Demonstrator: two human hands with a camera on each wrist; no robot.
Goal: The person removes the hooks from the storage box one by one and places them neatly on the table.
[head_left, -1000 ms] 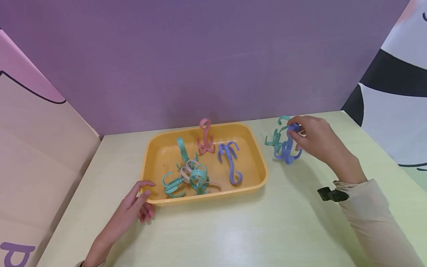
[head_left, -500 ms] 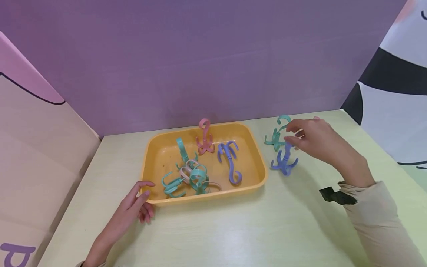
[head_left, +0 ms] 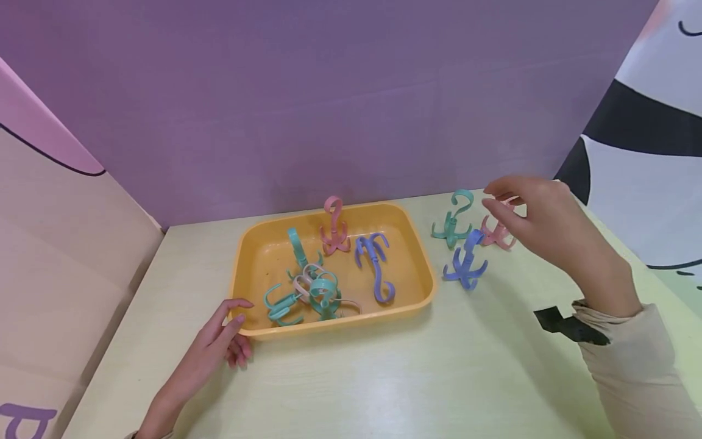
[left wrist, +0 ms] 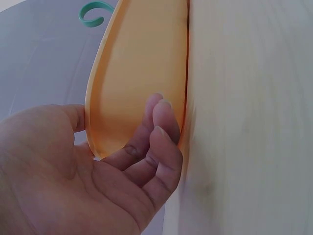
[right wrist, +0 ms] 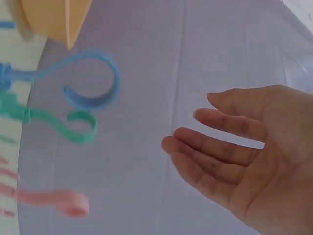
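My left hand (head_left: 216, 338) grips the near left corner of a yellow tray (head_left: 334, 328), index finger and thumb at the rim, other fingers curled against the outer wall (left wrist: 137, 58). My right hand (head_left: 540, 213) is raised with relaxed fingers, nothing between them, above the right side of the table. By it stand three multi-prong hanging hooks: a blue-purple hook (head_left: 466, 265) in front, a green hook (head_left: 451, 228) behind it, and a pink hook (head_left: 496, 235) partly hidden by the hand. In the right wrist view, the blue hook (right wrist: 115, 78) and green hook (right wrist: 80, 129) lie left of the fingertips.
Inside the tray are a pink hook (head_left: 334, 231) standing up, a purple hook (head_left: 378, 271) lying down, and a cluster of green hooks (head_left: 325, 296) with a pale pink one (head_left: 306, 281). A purple wall (head_left: 340, 110) rises behind the table (head_left: 373, 390).
My right hand has let go of the blue-purple hook and moved up and right. That hook stands on the table in front of the green one. My left hand has stayed on the tray.
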